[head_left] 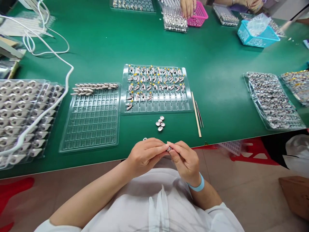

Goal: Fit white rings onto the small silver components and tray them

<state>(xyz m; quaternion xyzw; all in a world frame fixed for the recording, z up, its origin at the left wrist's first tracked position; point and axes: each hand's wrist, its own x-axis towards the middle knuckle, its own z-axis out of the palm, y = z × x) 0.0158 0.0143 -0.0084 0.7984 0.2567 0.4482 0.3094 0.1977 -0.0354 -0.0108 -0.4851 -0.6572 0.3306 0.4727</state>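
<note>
1. Hands: the left hand [147, 154] and right hand [185, 161] meet at the near edge of the counter [217, 96], thumbs and fingers pinched narrow on one small part [169, 149].
2. Grip: steady the part with one hand and work it with the other. Light, even fingertip pressure should suit so small a piece.
3. Position: keep the work above the counter; at the edge, a dropped part could reach the floor.
4. Caps: five round caps [160, 129] lie loose just ahead of the hands. Keep the sleeves and wrists clear, as such pieces probably roll or slide.
5. Tools: the stick [196, 116] and tweezers [199, 114] lie side by side, right of the middle tray [164, 106]. Use them if fingertips prove too broad.
6. Hidden: fingertips cover most of the part; its shape, and whether it is one piece or two, cannot be told.
7. Partly hidden: a small ring [145, 139] shows behind the left hand, its lower side covered.
8. Left: the cable [21, 140] crosses the shells [13, 112], masking some.
9. Far side: a co-worker's hand [188, 8] is cut off by the frame; its fingertips' contact is unclear.
</note>
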